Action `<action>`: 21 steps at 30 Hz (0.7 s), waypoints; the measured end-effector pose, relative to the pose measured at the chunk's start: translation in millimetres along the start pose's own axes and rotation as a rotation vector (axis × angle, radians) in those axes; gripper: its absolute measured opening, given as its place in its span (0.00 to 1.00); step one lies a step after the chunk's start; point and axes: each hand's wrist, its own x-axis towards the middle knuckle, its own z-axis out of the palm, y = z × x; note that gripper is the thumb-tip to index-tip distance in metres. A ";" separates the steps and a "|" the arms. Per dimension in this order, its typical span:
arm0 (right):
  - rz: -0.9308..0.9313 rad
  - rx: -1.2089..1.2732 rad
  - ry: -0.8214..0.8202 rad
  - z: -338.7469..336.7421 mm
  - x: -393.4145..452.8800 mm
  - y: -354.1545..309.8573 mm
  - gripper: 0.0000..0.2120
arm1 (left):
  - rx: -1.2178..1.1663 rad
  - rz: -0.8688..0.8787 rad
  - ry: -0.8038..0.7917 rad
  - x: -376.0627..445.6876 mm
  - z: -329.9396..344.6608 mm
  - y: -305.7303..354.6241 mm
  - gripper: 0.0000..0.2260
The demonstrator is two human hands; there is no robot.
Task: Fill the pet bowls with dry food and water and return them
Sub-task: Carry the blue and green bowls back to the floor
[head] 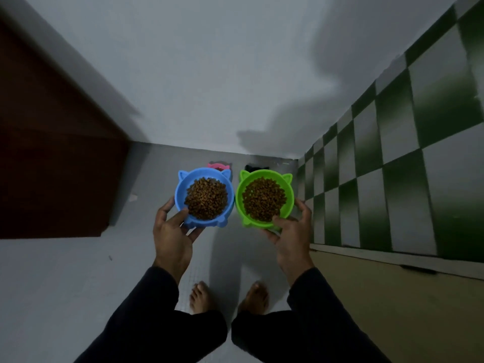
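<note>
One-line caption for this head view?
Left hand holds blue bowl, right hand holds green bowl, both full of dry food.

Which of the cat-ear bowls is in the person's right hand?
The green bowl, full of kibble. The right hand grips its near rim; the blue bowl is in the left hand.

Left hand (171,233), right hand (292,241) raised forward, fingers (180,214) curled, gripping.

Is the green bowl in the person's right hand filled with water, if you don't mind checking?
No, the green bowl gripped by the right hand holds a heap of brown dry food, and no water shows.
</note>
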 end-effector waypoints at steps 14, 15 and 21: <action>0.046 0.028 0.040 -5.4 209.6 154.9 0.31 | -0.015 0.008 0.023 212.7 -30.3 -138.3 0.21; 0.050 0.030 0.045 -7.1 224.6 168.0 0.31 | -0.013 0.009 0.025 227.3 -34.2 -150.0 0.21; 0.066 0.035 0.085 -18.7 300.7 237.1 0.31 | -0.005 -0.004 0.025 300.8 -51.9 -212.2 0.21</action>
